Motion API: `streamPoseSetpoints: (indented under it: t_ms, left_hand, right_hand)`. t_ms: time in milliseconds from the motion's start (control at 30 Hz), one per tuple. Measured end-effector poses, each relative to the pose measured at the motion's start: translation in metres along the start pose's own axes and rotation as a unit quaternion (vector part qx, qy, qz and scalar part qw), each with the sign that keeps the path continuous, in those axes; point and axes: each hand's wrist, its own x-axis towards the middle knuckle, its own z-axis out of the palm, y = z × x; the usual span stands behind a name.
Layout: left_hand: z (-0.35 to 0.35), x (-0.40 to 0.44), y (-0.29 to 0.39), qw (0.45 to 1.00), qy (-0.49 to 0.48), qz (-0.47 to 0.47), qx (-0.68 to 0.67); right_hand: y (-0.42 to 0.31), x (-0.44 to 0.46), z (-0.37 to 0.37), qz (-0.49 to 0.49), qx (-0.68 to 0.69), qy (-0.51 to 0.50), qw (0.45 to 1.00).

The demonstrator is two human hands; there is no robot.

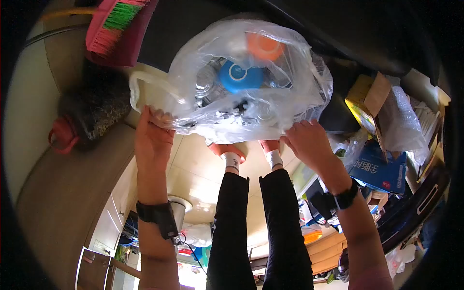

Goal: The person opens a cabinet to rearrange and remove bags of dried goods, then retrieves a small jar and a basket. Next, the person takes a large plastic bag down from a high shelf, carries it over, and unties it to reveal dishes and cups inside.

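A large clear plastic bag [217, 121] spreads in front of me, its rim stretched between my hands. Through its opening and thin film I see a blue round item [241, 76] with a white ring mark, an orange round item [266, 47], and clear plastic pieces [205, 79] to their left. My left hand [157, 130] is closed on the bag's near left edge, where a loose flap stands up. At the near right edge, the fingers of my right hand [308, 140] are curled over the film and grip it. Each wrist wears a black band.
A pink dustpan [129, 46] and a red-and-green bristled brush [121, 19] are at upper left. Below them lies a dark container with a red lid [64, 134]. Open cardboard boxes [379, 94] and a blue carton [379, 166] crowd the right. My feet [232, 157] stand behind the bag.
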Motion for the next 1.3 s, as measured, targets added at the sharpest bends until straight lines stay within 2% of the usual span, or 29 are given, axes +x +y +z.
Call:
streamPoseSetpoints:
  t_ms: [33, 67, 100, 167, 200, 267, 367, 433, 533, 567, 633, 667, 700, 733, 767, 800, 833, 867, 900, 933, 967, 1033, 1100, 1167, 1233, 1267, 1300]
  left_hand:
    - [-0.003, 0.002, -0.003, 1.000, 0.004, -0.002, -0.003]
    - [-0.004, 0.003, -0.006, 0.998, -0.021, -0.040, -0.032]
    - [-0.004, 0.003, -0.007, 0.994, -0.048, -0.077, -0.059]
    - [0.006, -0.001, -0.022, 0.995, -0.044, -0.077, -0.055]
    - [0.014, -0.004, -0.027, 0.997, -0.006, -0.066, -0.027]
    - [0.013, -0.007, -0.026, 0.998, -0.039, -0.049, -0.016]
    - [-0.002, -0.001, 0.000, 0.994, -0.094, -0.049, -0.023]
    - [-0.005, 0.001, 0.009, 0.990, -0.124, -0.062, -0.030]
    - [0.015, 0.010, 0.016, 0.997, 0.046, -0.054, -0.043]
    - [0.005, 0.019, 0.016, 0.996, 0.047, -0.054, -0.044]
    - [-0.040, 0.045, 0.018, 0.980, -0.008, -0.132, -0.145]
    - [-0.064, 0.061, 0.019, 0.980, -0.009, -0.133, -0.145]
    - [-0.090, 0.079, 0.018, 0.988, -0.016, -0.130, -0.076]
    - [-0.103, 0.092, 0.014, 0.992, -0.024, -0.127, -0.007]
    - [-0.103, 0.100, 0.006, 0.991, -0.026, -0.129, -0.005]
    - [-0.098, 0.106, -0.002, 0.990, 0.057, -0.068, 0.110]
    - [-0.084, 0.104, -0.009, 0.965, 0.139, -0.002, 0.222]
    - [-0.072, 0.099, -0.014, 0.901, 0.147, 0.166, 0.374]
    - [-0.042, 0.081, -0.013, 0.786, 0.147, 0.323, 0.506]
    - [0.007, 0.049, 0.004, 0.641, 0.091, 0.449, 0.616]
    - [0.043, 0.020, 0.014, 0.462, 0.031, 0.552, 0.693]
    - [0.047, -0.011, -0.006, 0.442, -0.110, 0.635, 0.624]
    - [0.117, -0.038, -0.016, 0.489, -0.318, 0.515, 0.628]
    - [0.106, -0.014, -0.049, 0.425, -0.353, 0.337, 0.763]
    - [0.083, 0.041, -0.067, 0.257, -0.223, 0.381, 0.860]
    - [0.086, 0.062, -0.059, 0.272, -0.167, 0.389, 0.864]
    - [0.091, 0.080, -0.049, 0.287, -0.111, 0.395, 0.866]
  right_hand:
    - [-0.005, -0.003, -0.001, -0.002, -0.001, -0.004, 1.000]
    - [-0.015, -0.003, -0.003, -0.071, 0.063, 0.129, 0.987]
    - [-0.028, 0.000, -0.011, -0.137, 0.127, 0.262, 0.947]
    - [-0.060, 0.028, -0.037, -0.221, 0.103, 0.359, 0.901]
    - [-0.065, 0.044, -0.040, -0.221, 0.106, 0.362, 0.899]
    - [-0.069, 0.077, -0.036, -0.166, 0.035, 0.388, 0.906]
    - [-0.049, 0.067, -0.011, -0.138, 0.004, 0.236, 0.962]
    - [-0.037, 0.036, -0.011, -0.095, -0.011, -0.030, 0.995]
    - [-0.002, -0.006, 0.019, -0.030, 0.116, 0.000, 0.993]
    - [0.015, -0.013, 0.033, -0.001, 0.147, 0.019, 0.989]
    - [0.055, -0.014, 0.076, 0.079, 0.324, 0.159, 0.929]
    - [0.061, -0.006, 0.071, 0.148, 0.413, 0.146, 0.887]
    - [0.069, 0.002, 0.066, 0.217, 0.495, 0.130, 0.831]
    - [0.077, 0.012, 0.072, 0.236, 0.473, 0.083, 0.845]
    - [0.077, 0.020, 0.079, 0.239, 0.474, 0.085, 0.843]
    - [0.071, 0.029, 0.085, 0.247, 0.344, 0.086, 0.902]
    - [0.062, 0.037, 0.088, 0.247, 0.206, 0.086, 0.943]
    - [0.049, 0.037, 0.092, 0.221, 0.092, 0.185, 0.953]
    - [0.033, 0.033, 0.076, 0.222, 0.095, 0.186, 0.952]
    - [0.016, 0.027, 0.044, 0.195, 0.023, 0.200, 0.960]
    - [0.004, 0.021, 0.017, 0.166, -0.050, 0.213, 0.962]
    - [-0.011, 0.020, -0.003, 0.128, -0.001, 0.243, 0.961]
    - [-0.021, 0.027, -0.011, 0.037, 0.140, 0.283, 0.948]
    - [-0.015, 0.053, 0.001, 0.006, 0.175, 0.277, 0.945]
    - [-0.002, 0.078, 0.010, 0.016, 0.125, 0.302, 0.945]
    - [0.005, 0.085, 0.006, 0.019, 0.126, 0.302, 0.945]
    - [0.012, 0.090, -0.003, 0.038, 0.088, 0.361, 0.928]
